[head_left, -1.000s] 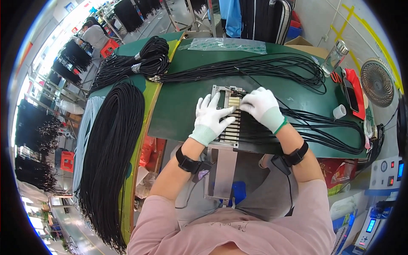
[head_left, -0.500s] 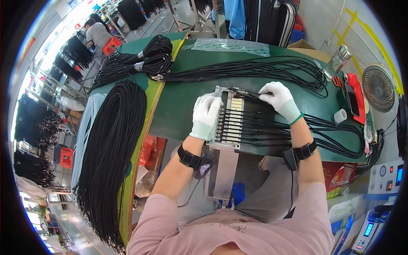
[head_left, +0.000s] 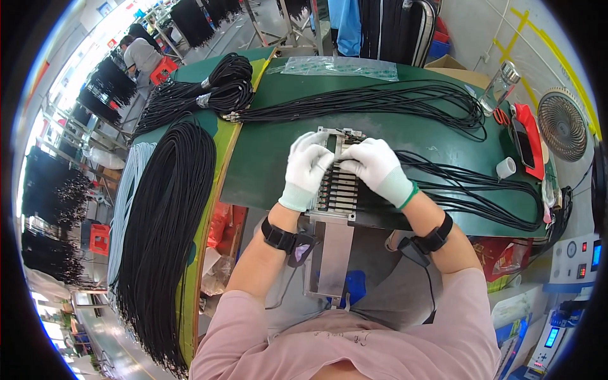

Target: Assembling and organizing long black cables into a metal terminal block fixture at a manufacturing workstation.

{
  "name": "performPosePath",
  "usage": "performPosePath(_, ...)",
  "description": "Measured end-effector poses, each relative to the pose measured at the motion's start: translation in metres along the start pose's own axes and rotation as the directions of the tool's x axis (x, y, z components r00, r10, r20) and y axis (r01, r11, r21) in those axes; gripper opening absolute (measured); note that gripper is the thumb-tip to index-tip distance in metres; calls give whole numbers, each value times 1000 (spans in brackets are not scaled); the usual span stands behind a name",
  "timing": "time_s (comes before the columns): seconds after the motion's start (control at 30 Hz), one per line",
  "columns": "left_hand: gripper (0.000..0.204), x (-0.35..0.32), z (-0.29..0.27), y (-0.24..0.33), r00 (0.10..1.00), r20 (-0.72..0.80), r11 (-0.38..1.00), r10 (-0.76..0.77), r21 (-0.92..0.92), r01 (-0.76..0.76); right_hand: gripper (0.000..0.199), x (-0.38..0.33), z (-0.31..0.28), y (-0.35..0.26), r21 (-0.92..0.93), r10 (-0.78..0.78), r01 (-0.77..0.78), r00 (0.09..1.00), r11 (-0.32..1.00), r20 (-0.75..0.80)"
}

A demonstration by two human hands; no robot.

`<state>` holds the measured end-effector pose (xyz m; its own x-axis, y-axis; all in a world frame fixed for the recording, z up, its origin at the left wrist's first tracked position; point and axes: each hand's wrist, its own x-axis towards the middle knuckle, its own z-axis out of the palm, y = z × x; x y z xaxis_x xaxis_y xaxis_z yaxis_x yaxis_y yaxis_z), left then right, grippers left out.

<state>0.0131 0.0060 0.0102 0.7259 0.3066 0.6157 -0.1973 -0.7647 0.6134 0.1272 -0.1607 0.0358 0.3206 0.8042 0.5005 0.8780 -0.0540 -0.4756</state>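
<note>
A metal fixture (head_left: 334, 218) with a row of slots stands at the front edge of the green table. Black cables (head_left: 437, 166) run from its slots to the right and loop back. My left hand (head_left: 306, 168), in a white glove, bends over the left side of the fixture, its thumb and fingers closed at the upper slots; whatever they hold is hidden. My gloved right hand (head_left: 375, 166) reaches across from the right, fingertips pinched over the same slots, close to the left fingertips. A black cable appears to be in that pinch, though its end is covered.
A thick hank of black cables (head_left: 168, 209) hangs over the table's left part, beside pale cables (head_left: 130, 190). Tied bundles (head_left: 221, 88) and a long cable bunch (head_left: 361, 101) lie farther back. At right are a glass bottle (head_left: 500, 88), white cup (head_left: 506, 168), phone (head_left: 523, 147) and fan (head_left: 562, 123).
My right hand has moved left from beside the fixture to its slots, now meeting my left fingertips. My left hand stays at the fixture, its fingers shifted slightly.
</note>
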Motion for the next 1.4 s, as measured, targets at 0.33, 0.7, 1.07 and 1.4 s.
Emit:
performPosePath(0.33,17,-4,-1,-11,974,-34,964,-224,137,227,12,-8,-24,23,-192,138,-129,990,973,36)
performPosePath(0.7,23,-4,-3,-17,941,67,938,-333,130,323,10,-10,-28,30,-368,139,-91,985,925,106)
performPosePath(1.07,29,-6,14,4,973,233,920,-2,381,-89,13,-11,-16,29,-398,116,-76,990,914,76)
performPosePath(1.4,27,-6,13,9,950,306,919,-67,389,-60,16,-12,-26,72,-434,329,-334,940,837,-89)
